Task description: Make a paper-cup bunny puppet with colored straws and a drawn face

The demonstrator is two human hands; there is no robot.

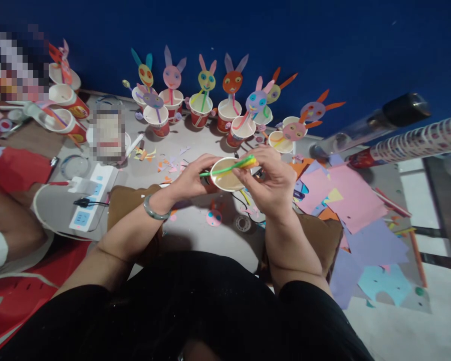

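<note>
A paper cup [225, 186] is gripped by my left hand [193, 178], its opening turned up toward me. My right hand [268, 180] pinches green and yellow drinking straws [244, 163] across the cup's rim. One green straw reaches over to the cup's left side, near my left fingers. Below the cup lies a small pink paper rabbit face [214, 216] with blue eyes. Beside it, to the right, sits a roll of tape [242, 222].
Several cups with paper rabbit heads on straws [201, 103] line the back by the blue wall. Coloured paper sheets [361, 200], a clear bottle [361, 133] and stacked cups [417, 140] are at right. A power strip [93, 195] and another person's arm [15, 210] are at left.
</note>
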